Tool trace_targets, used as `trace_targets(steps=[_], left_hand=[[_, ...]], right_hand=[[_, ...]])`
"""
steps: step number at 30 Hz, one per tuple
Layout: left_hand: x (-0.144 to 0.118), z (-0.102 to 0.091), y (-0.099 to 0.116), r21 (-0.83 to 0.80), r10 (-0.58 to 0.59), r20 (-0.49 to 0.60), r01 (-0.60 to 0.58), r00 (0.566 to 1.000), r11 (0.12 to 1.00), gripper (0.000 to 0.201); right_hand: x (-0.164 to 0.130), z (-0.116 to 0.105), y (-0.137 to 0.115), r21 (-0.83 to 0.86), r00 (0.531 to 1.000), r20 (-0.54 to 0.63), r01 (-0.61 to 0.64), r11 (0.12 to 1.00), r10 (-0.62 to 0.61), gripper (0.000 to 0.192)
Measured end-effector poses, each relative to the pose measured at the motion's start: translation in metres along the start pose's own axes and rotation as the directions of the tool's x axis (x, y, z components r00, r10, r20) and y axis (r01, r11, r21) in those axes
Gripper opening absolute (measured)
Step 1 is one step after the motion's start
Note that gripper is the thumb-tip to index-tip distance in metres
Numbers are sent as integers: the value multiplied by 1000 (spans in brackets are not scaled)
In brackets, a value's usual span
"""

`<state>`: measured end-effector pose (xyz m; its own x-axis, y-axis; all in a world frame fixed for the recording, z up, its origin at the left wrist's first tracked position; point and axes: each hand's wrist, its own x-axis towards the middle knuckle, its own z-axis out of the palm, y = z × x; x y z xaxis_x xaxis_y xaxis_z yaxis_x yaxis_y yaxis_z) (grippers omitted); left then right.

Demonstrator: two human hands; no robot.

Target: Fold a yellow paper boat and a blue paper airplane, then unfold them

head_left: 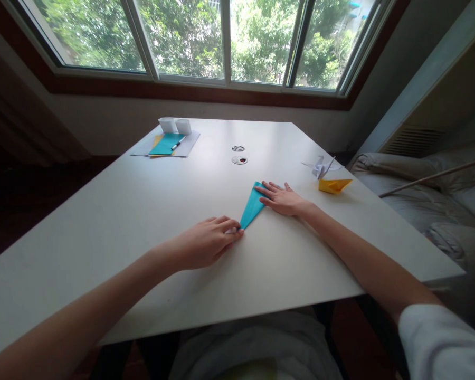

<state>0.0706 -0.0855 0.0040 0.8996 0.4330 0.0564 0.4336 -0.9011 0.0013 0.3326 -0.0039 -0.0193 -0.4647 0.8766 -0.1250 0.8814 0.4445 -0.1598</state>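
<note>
A turquoise folded paper (252, 207), shaped like a long narrow wedge, lies on the white table with its pointed end toward me. My left hand (209, 240) pinches that near point between thumb and fingers. Across the wider far end, my right hand (279, 198) rests flat, its fingers stretched out and spread over the paper's right side. Part of the sheet's far right edge is hidden under those fingers.
On the right stand a yellow paper boat (334, 186) and a white paper crane (320, 168). At the back left are turquoise sheets (164, 143), a pen (178, 143) and two white containers (167, 125). Two round fittings (239, 160) sit mid-table. A sofa (404, 174) adjoins the right.
</note>
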Motion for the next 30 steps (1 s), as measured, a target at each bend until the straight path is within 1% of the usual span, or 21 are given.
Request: trace_targets(steps=[4, 8, 10, 13, 15, 17, 20, 22, 25, 28, 30], left_hand=[[-1, -1, -1, 88, -6, -28, 8, 1000, 996, 31], [-4, -3, -11, 140, -96, -77, 106, 992, 984, 24], [-6, -4, -19, 134, -136, -86, 147, 987, 980, 24], [-9, -3, -31, 79, -178, -74, 184, 981, 980, 25], [-10, -1, -37, 32, -211, -73, 213, 975, 976, 25], [-10, 2, -41, -4, -247, -90, 248, 965, 969, 23], [-8, 8, -40, -36, -277, -131, 275, 952, 961, 22], [-5, 10, -36, -41, -279, -152, 276, 948, 960, 23], [0, 12, -27, -5, -268, -152, 270, 951, 963, 24], [4, 13, -19, 61, -241, -134, 251, 961, 966, 23], [6, 14, -16, 95, -228, -128, 241, 965, 966, 22]], right_hand=[[-1, 2, 4, 6, 1000, 0, -27, 1000, 27, 64], [-9, 3, 4, -10, 1000, -14, -1, 1000, 0, 67], [-17, 3, 3, -29, 999, -34, 28, 999, -29, 67], [-29, 0, -2, -49, 993, -74, 85, 995, -89, 62], [-35, -2, -7, -66, 981, -122, 143, 988, -150, 54], [-37, -4, -15, -91, 958, -172, 216, 972, -228, 45], [-39, -5, -27, -152, 918, -209, 310, 938, -337, 36], [-39, -5, -34, -194, 905, -215, 329, 924, -367, 35], [-43, -7, -42, -212, 901, -194, 347, 914, -387, 32], [-47, -11, -48, -176, 901, -169, 371, 912, -400, 28], [-50, -14, -51, -152, 909, -155, 365, 919, -387, 26]])
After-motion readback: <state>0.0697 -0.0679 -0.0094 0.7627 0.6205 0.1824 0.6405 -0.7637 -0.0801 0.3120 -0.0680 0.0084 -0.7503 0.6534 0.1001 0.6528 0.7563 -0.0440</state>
